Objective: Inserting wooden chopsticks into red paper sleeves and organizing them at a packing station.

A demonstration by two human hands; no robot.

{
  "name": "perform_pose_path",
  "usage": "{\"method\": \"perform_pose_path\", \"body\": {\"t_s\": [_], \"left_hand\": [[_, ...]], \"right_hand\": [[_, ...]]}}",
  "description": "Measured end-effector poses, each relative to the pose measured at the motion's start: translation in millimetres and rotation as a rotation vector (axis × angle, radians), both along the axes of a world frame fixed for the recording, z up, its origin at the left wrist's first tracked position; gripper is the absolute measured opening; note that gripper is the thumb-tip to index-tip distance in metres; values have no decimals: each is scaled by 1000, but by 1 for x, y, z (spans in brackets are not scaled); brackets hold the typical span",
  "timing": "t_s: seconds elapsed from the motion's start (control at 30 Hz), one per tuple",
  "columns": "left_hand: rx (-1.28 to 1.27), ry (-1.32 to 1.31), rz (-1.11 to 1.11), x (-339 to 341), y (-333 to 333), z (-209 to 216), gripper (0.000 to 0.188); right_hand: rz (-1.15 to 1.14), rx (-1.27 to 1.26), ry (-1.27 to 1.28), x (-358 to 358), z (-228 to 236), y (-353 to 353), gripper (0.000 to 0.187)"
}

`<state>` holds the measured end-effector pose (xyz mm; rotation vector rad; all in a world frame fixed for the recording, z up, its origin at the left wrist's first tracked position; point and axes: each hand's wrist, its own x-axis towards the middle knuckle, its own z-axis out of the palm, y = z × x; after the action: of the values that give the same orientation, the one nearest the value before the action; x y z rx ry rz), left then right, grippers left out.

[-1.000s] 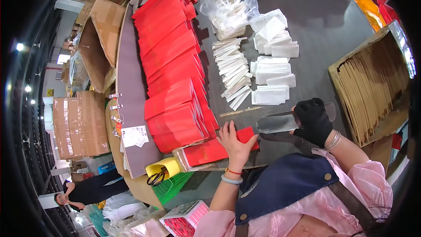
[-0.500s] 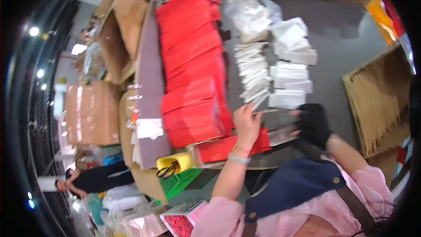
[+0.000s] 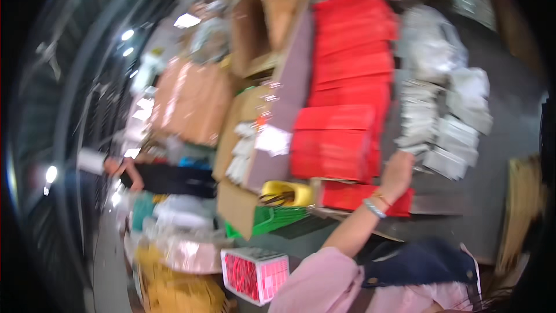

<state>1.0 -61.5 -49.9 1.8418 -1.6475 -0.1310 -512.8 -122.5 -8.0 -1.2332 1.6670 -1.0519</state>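
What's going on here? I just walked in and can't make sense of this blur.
A person in a pink top reaches their left hand out over a table, by the near end of a long row of red flat packs. White packets lie stacked to the right. The right hand is out of view.

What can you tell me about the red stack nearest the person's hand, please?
The red stack looks like flat card or paper pieces piled in neat layers, bright red, lying flat on the grey table. It is the nearest of a row of similar red stacks. The left hand rests at its right corner, apparently touching it. A flatter red piece lies just in front. Blur hides finer detail.
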Motion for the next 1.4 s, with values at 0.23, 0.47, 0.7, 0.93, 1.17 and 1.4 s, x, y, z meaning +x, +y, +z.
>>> {"method": "perform_pose_path", "body": {"t_s": [0.23, 0.47, 0.7, 0.93, 1.17, 1.4], "left_hand": [[75, 117, -105, -8, -12, 29, 6], [-24, -12, -267, -31, -43, 9, 25], [82, 0, -259, -23, -41, 9, 33], [393, 669, -26, -37, -15, 56, 14], [305, 30, -203, -46, 43, 47, 34], [305, -57, -172, -30, 78, 46, 61]], "right_hand": [[38, 39, 1266, -73, -88, -39, 43], [-194, 103, 987, -74, -63, -23, 43], [-5, -219, 350, 27, 15, -25, 29], [287, -262, -181, 171, 7, 3, 11], [618, -421, 158, 197, -44, 0, 15], [1106, -304, 688, 199, -19, -3, 21]]}}
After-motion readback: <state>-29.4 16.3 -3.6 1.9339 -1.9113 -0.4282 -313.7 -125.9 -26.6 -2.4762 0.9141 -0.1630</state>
